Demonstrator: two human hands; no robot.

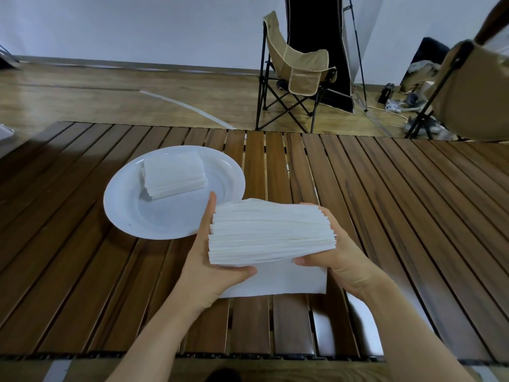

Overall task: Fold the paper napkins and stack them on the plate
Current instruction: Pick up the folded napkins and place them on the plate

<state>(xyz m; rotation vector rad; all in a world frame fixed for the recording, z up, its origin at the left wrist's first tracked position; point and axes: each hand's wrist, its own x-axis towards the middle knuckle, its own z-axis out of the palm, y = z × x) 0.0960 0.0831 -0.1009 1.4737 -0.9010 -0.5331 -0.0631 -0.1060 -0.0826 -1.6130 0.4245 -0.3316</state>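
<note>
Both hands hold a thick stack of white paper napkins (271,232) just above the table. My left hand (212,266) grips its left end, thumb under the near edge and fingers up the far side. My right hand (338,260) grips the right end the same way. One flat napkin (286,279) lies on the slats beneath the stack, partly hidden by it. A white plate (124,210) sits to the left, touching no hand. A small pile of folded napkins (173,175) rests on its far half.
The slatted wooden table (413,216) stretches wide to the right and left. Its near edge runs below my forearms. Beyond the far edge stand a beige folding chair (297,75), a second chair (468,92) at the right, and cables on the floor.
</note>
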